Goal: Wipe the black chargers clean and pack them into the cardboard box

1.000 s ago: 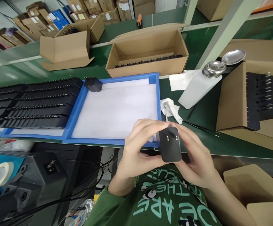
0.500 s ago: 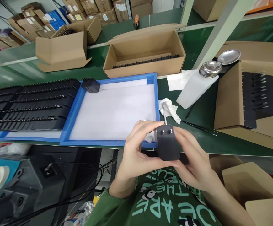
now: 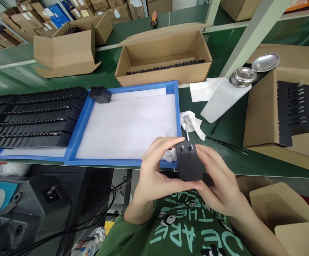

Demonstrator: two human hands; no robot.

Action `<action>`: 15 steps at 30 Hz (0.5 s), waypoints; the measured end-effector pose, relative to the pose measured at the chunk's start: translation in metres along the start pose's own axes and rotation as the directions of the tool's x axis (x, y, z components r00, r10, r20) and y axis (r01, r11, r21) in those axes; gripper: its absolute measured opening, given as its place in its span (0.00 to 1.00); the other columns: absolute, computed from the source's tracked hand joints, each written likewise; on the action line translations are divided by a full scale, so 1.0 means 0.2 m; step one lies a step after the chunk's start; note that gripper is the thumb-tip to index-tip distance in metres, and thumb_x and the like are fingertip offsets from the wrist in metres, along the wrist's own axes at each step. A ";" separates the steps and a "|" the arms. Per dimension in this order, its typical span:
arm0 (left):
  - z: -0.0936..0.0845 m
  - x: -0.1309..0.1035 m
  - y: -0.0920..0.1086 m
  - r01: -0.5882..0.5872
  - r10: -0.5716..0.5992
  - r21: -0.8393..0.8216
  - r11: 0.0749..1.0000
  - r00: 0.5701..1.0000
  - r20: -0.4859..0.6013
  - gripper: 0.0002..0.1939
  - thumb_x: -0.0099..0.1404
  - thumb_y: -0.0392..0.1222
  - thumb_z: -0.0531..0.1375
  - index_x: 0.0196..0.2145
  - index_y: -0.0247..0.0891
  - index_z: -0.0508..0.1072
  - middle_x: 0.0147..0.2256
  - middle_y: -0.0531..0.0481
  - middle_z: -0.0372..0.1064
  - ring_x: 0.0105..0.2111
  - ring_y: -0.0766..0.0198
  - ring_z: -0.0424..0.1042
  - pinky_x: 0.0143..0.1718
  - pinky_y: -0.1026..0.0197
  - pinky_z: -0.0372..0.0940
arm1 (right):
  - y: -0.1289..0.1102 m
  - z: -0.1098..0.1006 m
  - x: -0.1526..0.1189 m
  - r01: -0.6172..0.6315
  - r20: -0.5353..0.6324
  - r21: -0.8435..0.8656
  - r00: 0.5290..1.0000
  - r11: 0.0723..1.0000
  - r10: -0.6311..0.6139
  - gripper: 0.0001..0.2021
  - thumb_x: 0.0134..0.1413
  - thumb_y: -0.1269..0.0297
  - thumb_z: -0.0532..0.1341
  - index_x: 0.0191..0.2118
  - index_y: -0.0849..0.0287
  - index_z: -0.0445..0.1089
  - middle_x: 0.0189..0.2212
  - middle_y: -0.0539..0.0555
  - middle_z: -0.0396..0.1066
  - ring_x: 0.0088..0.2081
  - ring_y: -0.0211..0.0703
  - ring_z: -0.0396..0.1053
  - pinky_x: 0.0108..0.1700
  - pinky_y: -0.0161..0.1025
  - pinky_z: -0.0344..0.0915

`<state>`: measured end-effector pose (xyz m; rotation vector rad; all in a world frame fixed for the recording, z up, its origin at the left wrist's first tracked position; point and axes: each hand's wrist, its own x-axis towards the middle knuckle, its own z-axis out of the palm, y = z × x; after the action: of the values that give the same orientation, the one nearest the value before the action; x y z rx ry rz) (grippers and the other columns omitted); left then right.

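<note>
And "ARE" stood big across the green shirt [image 3: 182,225], "THE" popped up too, carton labels [image 3: 116,14] proved unreadably small

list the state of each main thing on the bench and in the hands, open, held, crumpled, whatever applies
black plug adapter: held, prongs showing
left hand: gripping the adapter
right hand: gripping the adapter
blue tray: lined with white sheets
long cardboard box: open, black parts inside
right cardboard box: open, black parts inside
white bottle: metal lid flipped open
tissue: crumpled
</note>
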<state>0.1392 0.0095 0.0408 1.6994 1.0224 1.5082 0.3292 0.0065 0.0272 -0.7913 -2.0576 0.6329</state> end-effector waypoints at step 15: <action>-0.24 0.12 -0.01 0.097 -0.115 0.219 0.971 0.991 0.069 0.34 0.54 0.46 0.76 0.57 0.43 0.71 0.51 0.41 0.74 0.51 0.52 0.76 0.50 0.52 0.73 | 0.03 -0.04 -0.02 0.025 -0.006 -0.144 1.000 0.989 -0.026 0.33 0.65 0.75 0.57 0.73 0.59 0.52 0.63 0.64 0.66 0.65 0.52 0.66 0.60 0.48 0.73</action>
<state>0.0932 0.0308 0.0570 1.8065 1.2502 1.2882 0.3405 0.0093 0.0253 -0.8466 -2.1205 0.4704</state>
